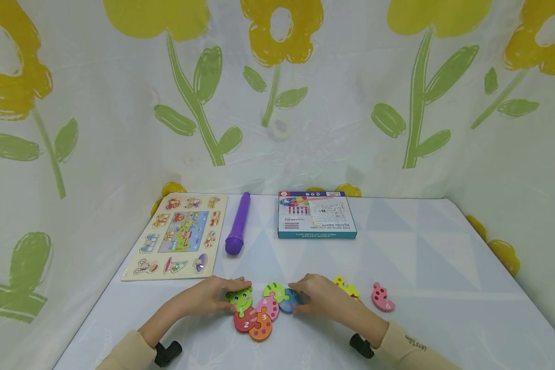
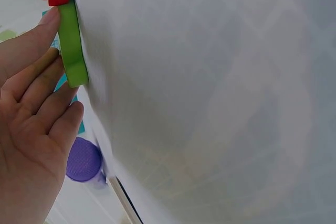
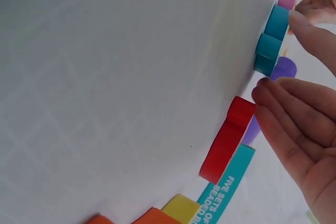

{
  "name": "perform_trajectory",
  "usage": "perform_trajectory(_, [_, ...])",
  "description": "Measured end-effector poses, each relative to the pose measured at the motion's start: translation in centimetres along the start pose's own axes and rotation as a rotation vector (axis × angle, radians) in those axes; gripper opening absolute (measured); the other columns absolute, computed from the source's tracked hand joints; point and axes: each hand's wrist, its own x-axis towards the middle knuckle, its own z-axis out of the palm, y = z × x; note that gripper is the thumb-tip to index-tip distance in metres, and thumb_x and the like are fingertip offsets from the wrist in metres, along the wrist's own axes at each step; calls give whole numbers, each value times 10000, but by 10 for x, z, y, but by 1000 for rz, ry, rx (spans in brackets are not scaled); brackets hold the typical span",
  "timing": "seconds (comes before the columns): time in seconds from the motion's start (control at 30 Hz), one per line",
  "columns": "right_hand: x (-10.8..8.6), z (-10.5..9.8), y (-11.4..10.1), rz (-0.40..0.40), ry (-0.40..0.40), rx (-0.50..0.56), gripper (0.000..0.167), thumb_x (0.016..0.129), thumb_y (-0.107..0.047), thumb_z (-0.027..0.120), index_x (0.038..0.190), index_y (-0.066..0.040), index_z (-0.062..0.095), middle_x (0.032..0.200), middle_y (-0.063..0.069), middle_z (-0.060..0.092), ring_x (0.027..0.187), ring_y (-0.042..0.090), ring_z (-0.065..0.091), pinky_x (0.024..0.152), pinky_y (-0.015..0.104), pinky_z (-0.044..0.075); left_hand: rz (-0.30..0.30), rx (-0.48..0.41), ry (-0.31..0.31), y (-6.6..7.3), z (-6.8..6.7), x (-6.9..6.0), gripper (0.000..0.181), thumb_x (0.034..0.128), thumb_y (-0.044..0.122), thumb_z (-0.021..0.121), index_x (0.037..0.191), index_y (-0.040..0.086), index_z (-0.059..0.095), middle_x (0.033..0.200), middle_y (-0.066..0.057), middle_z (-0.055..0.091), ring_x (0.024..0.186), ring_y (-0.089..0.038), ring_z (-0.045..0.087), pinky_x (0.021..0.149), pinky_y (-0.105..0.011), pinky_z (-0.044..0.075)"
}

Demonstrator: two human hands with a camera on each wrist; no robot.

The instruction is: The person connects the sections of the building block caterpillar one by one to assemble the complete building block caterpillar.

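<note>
Caterpillar puzzle (image 1: pixel 261 325): tabletop (image 1: pixel 421 252), seven o'clock from the box (image 1: pixel 314 235). Your left hand (image 1: pixel 203 298) pinches the green head (image 1: pixel 241 299) at its ten o'clock, right hand (image 1: pixel 321 299) grips the blue piece (image 1: pixel 288 303) at two. Brace the green head; press the blue piece level without buckling the puzzle.

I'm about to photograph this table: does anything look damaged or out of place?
Nothing looks damaged or spilled. The pink piece and yellow piece, right of the caterpillar, look stray: they lie apart from its joined pieces. The box also has its top title upside down.
</note>
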Motion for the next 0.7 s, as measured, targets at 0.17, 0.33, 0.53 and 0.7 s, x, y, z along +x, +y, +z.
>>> perform_trajectory(0.17, [-2,-1,1,-22,17,9,538,750,-318,834,1185,-37,688,1068,41,718,889,79,632,763,180,540,-3,-5,-2,1,0,0,574,857,243,726,1393,171,532,1450,-31,455,1356,-206,394,1102,-428,326])
perform_trajectory(0.33, [-5,-8,-1,-7,14,92,540,764,-293,825,1214,-39,671,1100,52,710,724,68,567,608,149,485,-14,-14,-4,1,0,0,572,857,252,725,1391,176,534,1449,-28,456,1357,-208,393,1103,-428,325])
perform_trajectory(0.53, [-7,-8,4,-15,23,122,546,767,-296,822,1231,-54,665,1150,37,695,792,75,591,696,171,512,-15,-20,-6,0,0,0,569,857,253,726,1389,177,537,1445,-22,461,1354,-208,397,1099,-417,335])
perform_trajectory(0.7, [-11,-11,8,2,27,140,559,775,-294,817,1263,-80,649,1047,11,719,854,123,633,764,210,541,-12,-19,-7,1,-1,1,573,856,248,727,1390,171,534,1446,-20,458,1354,-199,394,1103,-415,328])
